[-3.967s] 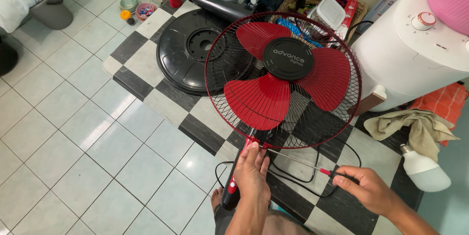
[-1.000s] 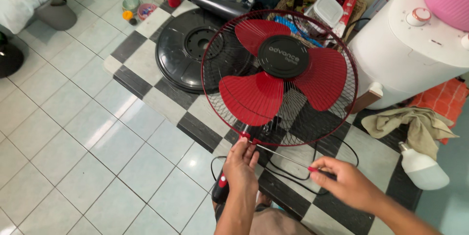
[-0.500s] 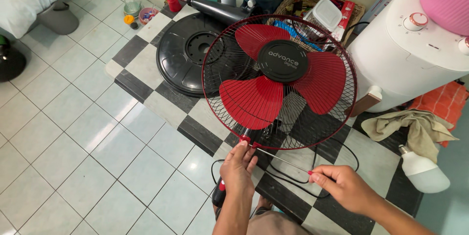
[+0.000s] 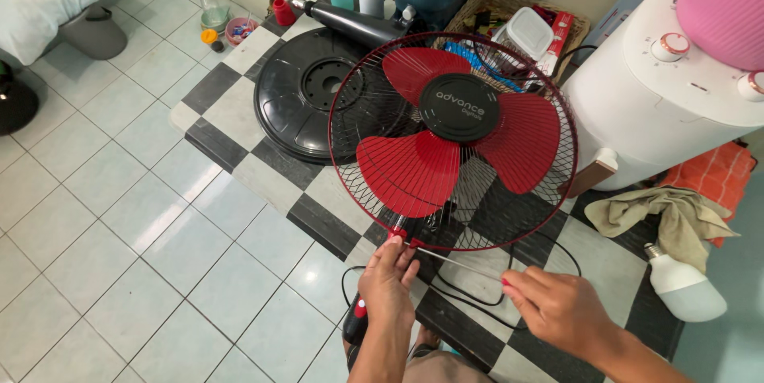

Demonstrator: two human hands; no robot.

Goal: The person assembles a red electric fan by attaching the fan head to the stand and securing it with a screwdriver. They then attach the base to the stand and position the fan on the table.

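Screwdriver (image 4: 461, 263) lies between hands, shaft running left-up to the clip at the fan (image 4: 454, 140) guard's bottom rim. Right hand (image 4: 557, 307) closed on its handle; left hand (image 4: 390, 276) pinches the clip, nearer the fan, on checkered mat (image 4: 239, 116).

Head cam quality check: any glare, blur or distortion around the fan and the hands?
Head view: even daylight, soft shadows; mild glare on the pale floor tiles; fan grille wires crisp; left hand and right hand sharp, no motion blur; screwdriver shaft thin but readable; slight wide-angle bowing at the edges.
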